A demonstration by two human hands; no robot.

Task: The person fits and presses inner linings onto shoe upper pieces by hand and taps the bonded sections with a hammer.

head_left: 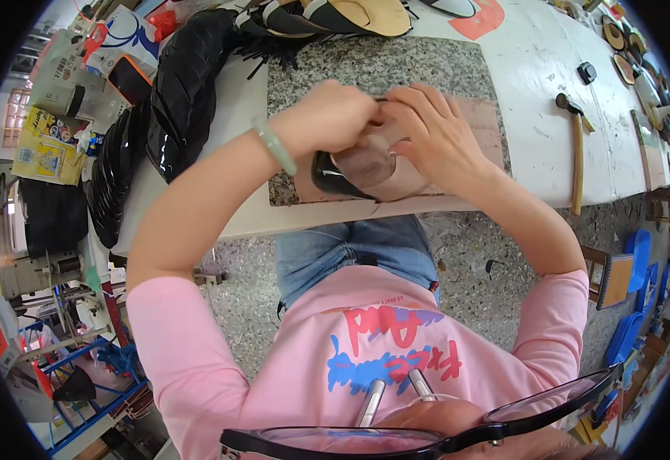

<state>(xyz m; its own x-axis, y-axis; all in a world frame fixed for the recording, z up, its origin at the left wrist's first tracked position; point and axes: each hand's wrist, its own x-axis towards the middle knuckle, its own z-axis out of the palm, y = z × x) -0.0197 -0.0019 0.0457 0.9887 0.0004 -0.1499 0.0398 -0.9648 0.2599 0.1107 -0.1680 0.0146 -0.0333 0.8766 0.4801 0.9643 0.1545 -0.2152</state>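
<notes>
Both hands work over a speckled stone slab (381, 65) with a thin brownish sheet (476, 115) on it. Between them is a glossy black piece with a pinkish-grey lining (369, 165), which looks like a shoe upper. My left hand (331, 119), a pale green bangle at its wrist, is closed on the piece's far edge. Close beside it, my right hand (434, 130) grips the same edge, its fingers bent over the top and its thumb on the lining. The fingers hide much of the far edge.
Stacked glossy black uppers (185, 92) lie along the table's left side, with tan and black shoe pieces (358, 15) at the back. A wooden-handled hammer (578, 157) and a small black object (586, 73) rest to the right. Bags (47, 149) and a phone-like device (129, 79) crowd the far left.
</notes>
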